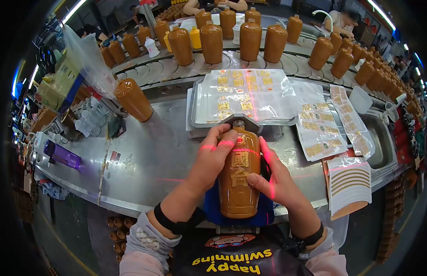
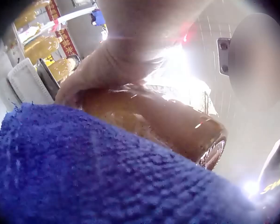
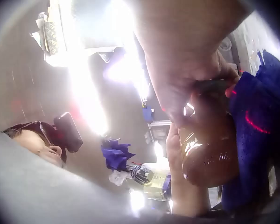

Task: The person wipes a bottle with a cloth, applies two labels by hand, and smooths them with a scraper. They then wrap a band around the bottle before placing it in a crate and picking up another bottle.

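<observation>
A brown glazed bottle [image 1: 239, 184] with large gold characters and a small red emblem lies back on a blue towel [image 1: 212, 200], its neck pointing away from me against a dark angled stop [image 1: 251, 123]. My left hand [image 1: 212, 156] holds its upper left side, fingers bent over the shoulder close to the red emblem. From the right, my right hand [image 1: 280, 179] grips the bottle, its thumb on the lower gold character and its fingers along the far side. Red laser lines cross the bottle and both hands. The left wrist view shows the bottle's side [image 2: 163, 121] resting against the towel.
Behind the bottle, a tray [image 1: 195, 108] carries sheets of gold stickers. More sticker sheets [image 1: 320, 131] and curved-strip labels [image 1: 350, 184] lie at right, near a sink [image 1: 379, 138]. Another brown bottle [image 1: 133, 100] stands at left; several line the conveyor [image 1: 232, 62]. A purple bottle [image 1: 64, 155] lies far left.
</observation>
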`<action>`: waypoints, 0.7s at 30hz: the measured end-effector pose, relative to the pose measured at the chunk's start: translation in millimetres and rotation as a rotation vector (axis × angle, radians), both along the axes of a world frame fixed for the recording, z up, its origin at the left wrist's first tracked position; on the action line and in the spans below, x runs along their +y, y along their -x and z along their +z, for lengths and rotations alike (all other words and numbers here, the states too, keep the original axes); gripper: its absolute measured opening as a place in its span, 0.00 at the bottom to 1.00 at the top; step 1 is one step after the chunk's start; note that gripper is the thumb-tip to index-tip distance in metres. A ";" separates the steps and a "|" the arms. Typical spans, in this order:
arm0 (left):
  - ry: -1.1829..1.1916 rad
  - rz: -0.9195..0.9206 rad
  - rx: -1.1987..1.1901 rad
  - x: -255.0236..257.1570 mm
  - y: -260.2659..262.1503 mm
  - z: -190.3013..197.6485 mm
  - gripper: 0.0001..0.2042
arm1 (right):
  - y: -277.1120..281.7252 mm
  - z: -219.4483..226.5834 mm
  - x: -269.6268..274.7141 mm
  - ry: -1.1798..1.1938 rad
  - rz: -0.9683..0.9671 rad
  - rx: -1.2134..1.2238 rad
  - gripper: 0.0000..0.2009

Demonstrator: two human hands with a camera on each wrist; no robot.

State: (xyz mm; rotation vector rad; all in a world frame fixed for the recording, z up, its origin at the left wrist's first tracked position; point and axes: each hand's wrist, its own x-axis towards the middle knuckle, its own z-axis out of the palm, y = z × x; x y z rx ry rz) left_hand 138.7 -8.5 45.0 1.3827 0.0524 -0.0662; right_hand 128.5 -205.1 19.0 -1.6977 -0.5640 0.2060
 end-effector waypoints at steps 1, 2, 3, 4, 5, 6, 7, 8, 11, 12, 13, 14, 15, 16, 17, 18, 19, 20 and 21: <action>0.050 -0.009 0.018 0.2 0.7 1.9 0.24 | 0.1 -0.2 -0.1 0.002 -0.001 -0.003 0.50; 0.043 -0.002 0.004 -0.2 1.2 1.1 0.25 | 0.4 0.0 0.0 -0.001 -0.002 0.000 0.50; 0.035 0.005 -0.011 -1.1 1.2 -0.3 0.25 | 0.6 0.5 0.2 -0.003 -0.004 0.004 0.50; 0.028 0.013 -0.026 -1.6 1.2 -1.9 0.25 | 0.5 0.7 0.3 -0.005 -0.004 0.006 0.50; 0.028 0.018 -0.023 -1.7 0.4 -3.4 0.25 | 0.4 0.8 0.1 -0.005 0.000 0.011 0.50; 0.028 0.022 -0.020 -1.5 -1.2 -4.9 0.25 | 0.2 1.0 -0.1 -0.005 0.004 0.015 0.50; 0.028 0.026 -0.018 -1.8 -2.0 -5.6 0.25 | 0.1 1.1 -0.5 -0.005 0.007 0.018 0.50; 0.032 0.027 -0.016 -2.3 -2.1 -5.4 0.25 | 0.3 1.2 -0.4 -0.011 0.006 0.023 0.50; 0.034 0.024 -0.013 -3.4 -2.6 -5.2 0.25 | 0.9 1.6 -0.1 -0.017 0.003 0.029 0.51; 0.031 0.022 -0.013 -3.2 -3.3 -6.0 0.25 | 0.8 2.0 -0.3 -0.010 0.002 0.023 0.51; 0.028 0.021 -0.013 -2.8 -3.4 -6.5 0.25 | 0.7 2.3 -0.3 -0.003 0.002 0.018 0.51; 0.055 0.019 -0.011 -2.3 -2.7 -6.0 0.25 | 0.5 1.7 -0.1 -0.003 0.003 0.017 0.51; 0.080 0.017 -0.008 -1.9 -2.1 -4.6 0.25 | 0.1 0.6 0.0 -0.004 0.004 0.017 0.51; 0.106 0.014 -0.006 -1.4 -1.6 -3.8 0.25 | -0.1 0.1 -0.1 -0.006 0.004 0.017 0.51; 0.028 0.052 -0.103 -0.5 0.7 -4.5 0.24 | 0.1 0.1 -0.3 0.001 0.004 0.012 0.51; -0.049 0.090 -0.199 1.3 5.9 -6.0 0.24 | 0.4 0.5 -0.3 0.008 0.005 0.008 0.51; -0.127 0.126 -0.297 2.9 11.7 -6.4 0.24 | 0.0 1.0 -0.7 0.014 0.004 0.003 0.51; -0.307 0.167 -0.475 5.8 20.6 -4.3 0.22 | -0.4 1.8 -1.1 0.020 0.004 -0.002 0.51; -0.499 0.089 -0.624 10.9 23.8 0.8 0.22 | -0.5 3.0 -1.5 0.025 0.004 -0.007 0.51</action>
